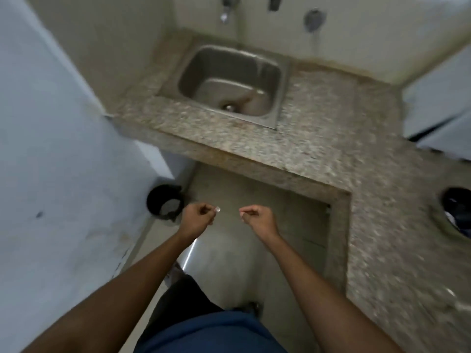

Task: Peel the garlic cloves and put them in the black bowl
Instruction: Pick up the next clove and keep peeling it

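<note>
Both arms were stretched out over the floor (229, 263), in the gap between the wall on the left and the L-shaped granite worktop (318, 154). The left hand (195, 219) was curled up and pinching a small pale bit (217, 209) at its fingertips, probably a garlic clove or a scrap of skin, too blurry to say which. The right hand (258, 219) was curled too, with something tiny and pale at its fingertips, but I couldn't tell if it was really holding anything. The two hands were near each other, not touching. A black bin (165, 203) sat on the floor just left of the left hand, against the wall. The steel sink (229, 82) was set in the far part of the worktop, with a tap (225, 11) above it. A dark round thing (458, 210) sat at the right edge on the worktop, could be the black bowl, can't say for sure.
</note>
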